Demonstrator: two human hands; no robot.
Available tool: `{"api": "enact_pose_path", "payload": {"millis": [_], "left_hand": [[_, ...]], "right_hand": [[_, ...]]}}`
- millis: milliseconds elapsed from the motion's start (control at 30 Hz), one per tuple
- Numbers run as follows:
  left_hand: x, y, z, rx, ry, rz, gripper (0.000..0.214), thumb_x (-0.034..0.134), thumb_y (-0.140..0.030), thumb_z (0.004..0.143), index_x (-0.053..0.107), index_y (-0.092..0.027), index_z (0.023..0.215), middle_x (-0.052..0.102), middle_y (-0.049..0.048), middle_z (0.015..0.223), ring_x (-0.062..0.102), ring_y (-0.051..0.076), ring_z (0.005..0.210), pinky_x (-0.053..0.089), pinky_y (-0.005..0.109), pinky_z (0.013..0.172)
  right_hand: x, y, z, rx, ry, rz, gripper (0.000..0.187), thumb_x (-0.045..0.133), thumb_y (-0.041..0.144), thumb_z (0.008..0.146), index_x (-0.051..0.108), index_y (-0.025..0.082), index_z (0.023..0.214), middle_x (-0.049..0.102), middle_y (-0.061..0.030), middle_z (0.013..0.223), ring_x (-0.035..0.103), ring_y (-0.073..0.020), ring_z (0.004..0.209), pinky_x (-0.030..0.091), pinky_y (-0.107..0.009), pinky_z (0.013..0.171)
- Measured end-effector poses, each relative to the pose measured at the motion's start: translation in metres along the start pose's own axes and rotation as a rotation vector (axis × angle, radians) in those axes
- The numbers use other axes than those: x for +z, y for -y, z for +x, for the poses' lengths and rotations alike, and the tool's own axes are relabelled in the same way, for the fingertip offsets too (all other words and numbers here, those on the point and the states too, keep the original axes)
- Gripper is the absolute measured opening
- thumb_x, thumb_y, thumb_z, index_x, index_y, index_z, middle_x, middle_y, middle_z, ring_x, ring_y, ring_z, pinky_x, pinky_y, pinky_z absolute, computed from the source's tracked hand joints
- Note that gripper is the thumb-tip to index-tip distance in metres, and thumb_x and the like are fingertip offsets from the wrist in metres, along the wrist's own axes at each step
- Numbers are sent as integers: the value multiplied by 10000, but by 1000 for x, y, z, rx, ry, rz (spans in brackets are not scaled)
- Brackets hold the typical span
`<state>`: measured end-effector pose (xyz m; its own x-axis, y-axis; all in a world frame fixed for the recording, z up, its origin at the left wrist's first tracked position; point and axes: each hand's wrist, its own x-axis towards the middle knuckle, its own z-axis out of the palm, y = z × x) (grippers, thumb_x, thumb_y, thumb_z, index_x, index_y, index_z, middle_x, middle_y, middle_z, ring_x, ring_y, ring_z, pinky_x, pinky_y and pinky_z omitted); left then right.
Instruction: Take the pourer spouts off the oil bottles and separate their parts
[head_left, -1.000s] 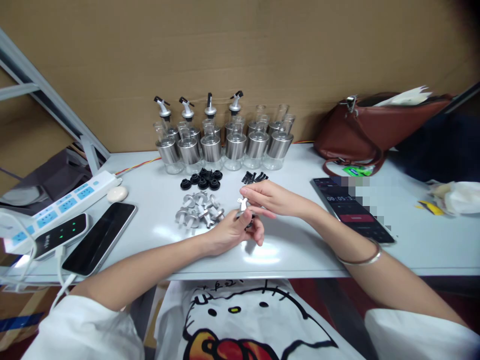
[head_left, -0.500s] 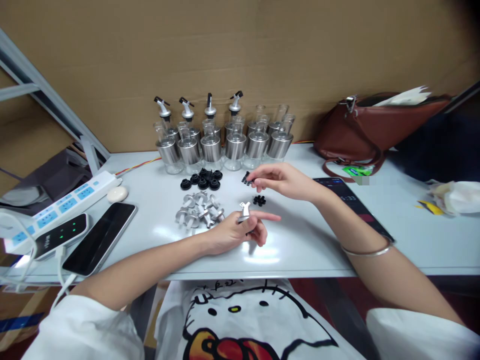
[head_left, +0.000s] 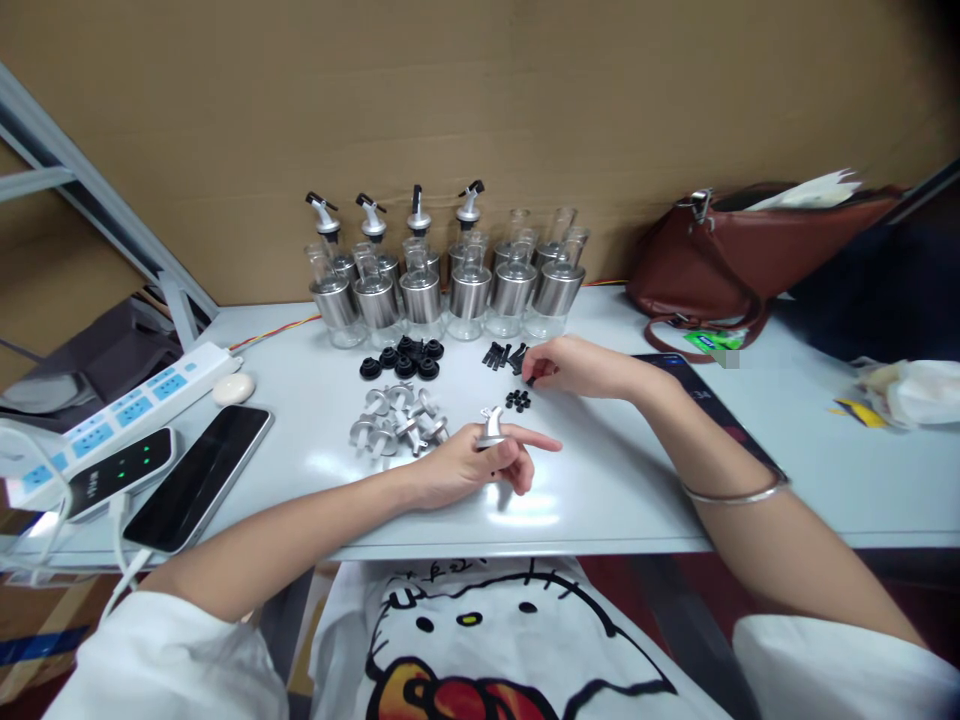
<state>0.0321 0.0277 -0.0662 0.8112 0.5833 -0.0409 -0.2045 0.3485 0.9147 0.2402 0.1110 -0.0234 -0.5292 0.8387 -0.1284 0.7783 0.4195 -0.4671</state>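
My left hand (head_left: pixel 480 465) grips a silver pourer spout (head_left: pixel 492 428) upright between thumb and fingers, its index finger stretched out to the right. Beyond it, my right hand (head_left: pixel 562 366) is pinched, with a small dark piece (head_left: pixel 530 382) at its fingertips; the exact shape of that piece is hidden. The fingers are beside a group of thin black levers (head_left: pixel 496 355). Just below them lies a cluster of tiny black caps (head_left: pixel 517 401). To the left is a pile of loose silver spouts (head_left: pixel 399 418), with ribbed black stoppers (head_left: pixel 405 360) behind it.
Glass bottles with steel bands (head_left: pixel 421 297) line the back, several topped with pourers (head_left: pixel 420 210). A power strip (head_left: pixel 135 410), a phone (head_left: pixel 201 480) and a white round case (head_left: pixel 234 389) lie left. On the right are another phone (head_left: pixel 694 395) and a brown bag (head_left: pixel 735 255).
My right hand has moved right and slightly nearer, uncovering the black levers. My left hand keeps its place, with the spout tilted a little differently.
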Motion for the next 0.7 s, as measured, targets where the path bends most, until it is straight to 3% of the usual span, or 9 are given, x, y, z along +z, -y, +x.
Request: {"api": "enact_pose_path", "payload": {"millis": [467,700], "left_hand": [[4,-4,1,-38,-19,1,675,642,-664,655,651,-114,1047,577,9,661,521,110,630,387,274,646],[6,-9,-2,-68,-57,52,472,697,-475,736,616,-144,1062,587,-8,660,534,104,640,382,274,670]], "right_hand": [[8,14,-1,-34,107,55,269,523,-4,686,707,143,815,720,-55,792,637,-184,718,468,-283,659],[0,14,-7,-11,156,17,282,531,75,704,655,145,947,649,-29,745,566,-147,654,429,-251,604]]}}
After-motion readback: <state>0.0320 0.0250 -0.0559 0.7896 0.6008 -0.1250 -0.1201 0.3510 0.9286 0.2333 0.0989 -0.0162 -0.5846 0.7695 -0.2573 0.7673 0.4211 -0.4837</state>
